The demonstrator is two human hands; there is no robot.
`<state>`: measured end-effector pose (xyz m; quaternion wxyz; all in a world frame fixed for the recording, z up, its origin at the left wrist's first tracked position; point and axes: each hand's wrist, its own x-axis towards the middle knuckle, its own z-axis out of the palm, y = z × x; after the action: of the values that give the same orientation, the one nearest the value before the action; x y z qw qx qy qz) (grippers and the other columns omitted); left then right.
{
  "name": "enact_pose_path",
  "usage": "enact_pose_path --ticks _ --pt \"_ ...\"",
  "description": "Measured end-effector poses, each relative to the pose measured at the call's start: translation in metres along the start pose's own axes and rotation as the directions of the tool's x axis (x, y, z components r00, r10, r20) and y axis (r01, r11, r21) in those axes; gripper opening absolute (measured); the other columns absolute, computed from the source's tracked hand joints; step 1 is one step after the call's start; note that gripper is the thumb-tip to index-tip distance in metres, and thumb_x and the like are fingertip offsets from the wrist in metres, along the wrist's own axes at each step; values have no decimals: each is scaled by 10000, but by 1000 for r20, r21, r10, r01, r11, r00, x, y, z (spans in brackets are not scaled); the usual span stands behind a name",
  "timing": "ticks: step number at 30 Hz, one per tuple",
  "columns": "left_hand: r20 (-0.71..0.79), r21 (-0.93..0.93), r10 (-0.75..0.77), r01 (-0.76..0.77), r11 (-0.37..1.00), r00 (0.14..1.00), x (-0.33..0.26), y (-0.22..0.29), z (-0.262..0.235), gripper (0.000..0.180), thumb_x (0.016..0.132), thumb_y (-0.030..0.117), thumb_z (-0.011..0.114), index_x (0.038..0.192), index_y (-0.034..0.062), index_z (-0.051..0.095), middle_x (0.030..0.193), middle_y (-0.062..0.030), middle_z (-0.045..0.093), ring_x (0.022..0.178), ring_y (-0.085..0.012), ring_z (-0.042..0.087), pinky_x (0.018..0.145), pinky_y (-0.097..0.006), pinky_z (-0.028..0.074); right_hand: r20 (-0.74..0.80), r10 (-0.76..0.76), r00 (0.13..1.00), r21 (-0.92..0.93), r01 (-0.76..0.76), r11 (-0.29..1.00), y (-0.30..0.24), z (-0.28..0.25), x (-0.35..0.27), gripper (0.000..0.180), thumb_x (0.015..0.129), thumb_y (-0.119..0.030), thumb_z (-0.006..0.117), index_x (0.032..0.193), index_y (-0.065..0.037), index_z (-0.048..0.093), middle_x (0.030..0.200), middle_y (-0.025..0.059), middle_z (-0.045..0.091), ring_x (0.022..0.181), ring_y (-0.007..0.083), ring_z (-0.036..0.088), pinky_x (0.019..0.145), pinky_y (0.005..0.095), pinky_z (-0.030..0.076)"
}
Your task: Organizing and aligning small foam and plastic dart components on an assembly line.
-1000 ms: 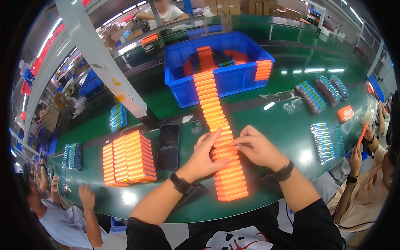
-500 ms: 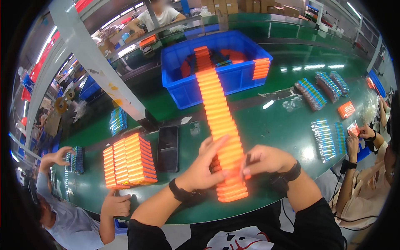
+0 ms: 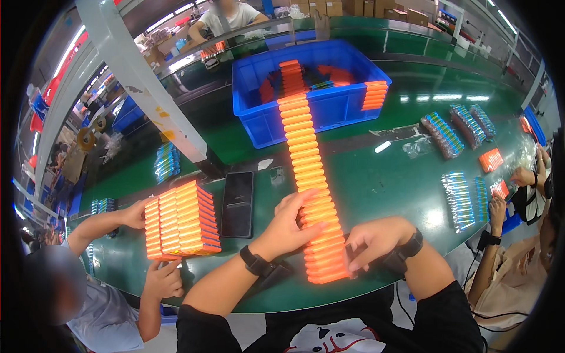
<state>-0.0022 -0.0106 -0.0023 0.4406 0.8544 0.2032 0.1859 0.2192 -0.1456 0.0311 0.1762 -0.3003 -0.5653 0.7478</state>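
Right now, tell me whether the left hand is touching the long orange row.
Touching. The head view shows the left hand lying with its fingers on the side of the long orange row.

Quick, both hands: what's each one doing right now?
Left hand: open, fingers pressed against the left side of the long orange row.
Right hand: loosely curled, touching the row's near right side, gripping nothing.

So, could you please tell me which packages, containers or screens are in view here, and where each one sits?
Phone: flat on the green table, left of the left hand; black rectangle, screen dark.
Crate: far side of the table; blue, rectangular, holding orange pieces.
Orange block: left of the phone; rows of stacked orange pieces.
Cardboard boxes: top, beyond the conveyor; brown.
Clear wrapper: right of the crate; crumpled.
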Motion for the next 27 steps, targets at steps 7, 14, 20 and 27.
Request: enact_pose_path --ticks 7,14,20,27 --pt "-47 -70 8 -12 997 999 -1 -7 3 829 825 256 805 1525 100 390 1419 -220 454 1351 -369 385 1141 -461 333 -191 18 981 2 -18 1000 -3 -7 -8 165 1004 -136 629 1016 8 709 894 63 723 757 111 668 693 256 538" --pt "-73 -169 77 -89 982 994 1 -8 8 890 816 251 802 1557 83 337 1449 -236 435 1397 -389 346 1152 -472 316 -683 -595 422 -564 212 798 19 -14 35 168 954 -50 659 1101 -57 739 968 44 590 861 135 565 773 263 481" --pt "-65 59 143 -139 989 988 -3 -10 1 970 798 175 802 1593 54 259 1483 -206 423 1430 -359 330 1163 -435 318 -604 -668 434 -753 -39 656 11 -10 46 265 863 -17 712 1109 -109 746 965 80 545 945 252 549 844 331 467" --pt "-27 -67 38 -40 997 999 -1 -10 10 958 821 329 770 1600 103 260 1546 -224 373 1459 -417 268 1182 -517 226 -696 -568 440 -666 -99 739 5 -9 23 233 861 -1 694 1065 -95 756 969 76 538 940 239 547 824 326 467"
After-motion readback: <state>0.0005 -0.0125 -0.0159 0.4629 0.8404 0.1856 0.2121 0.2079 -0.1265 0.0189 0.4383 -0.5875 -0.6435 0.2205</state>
